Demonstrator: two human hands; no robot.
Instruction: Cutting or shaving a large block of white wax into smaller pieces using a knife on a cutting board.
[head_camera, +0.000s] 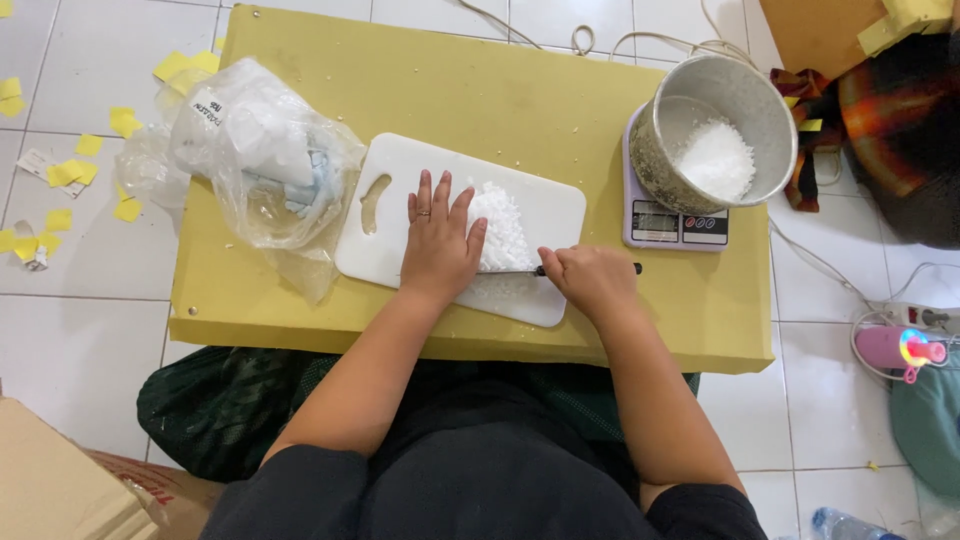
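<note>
A white cutting board (545, 205) lies on a low yellow table (450, 90). A heap of white chopped bits (500, 225) sits on the board. My left hand (438, 240) lies flat, fingers spread, pressing on the blade of a knife (520, 270) and touching the heap. My right hand (595, 280) is closed around the knife's black handle at the board's near right edge. The blade lies across the board near its front edge, mostly hidden under my left hand.
A metal pot (745, 95) holding white bits (715, 160) stands on a small digital scale (680, 225) at the table's right. A clear plastic bag (260, 150) with white blocks lies left of the board. Yellow paper scraps (70, 170) litter the tiled floor; cables and a cardboard box lie nearby.
</note>
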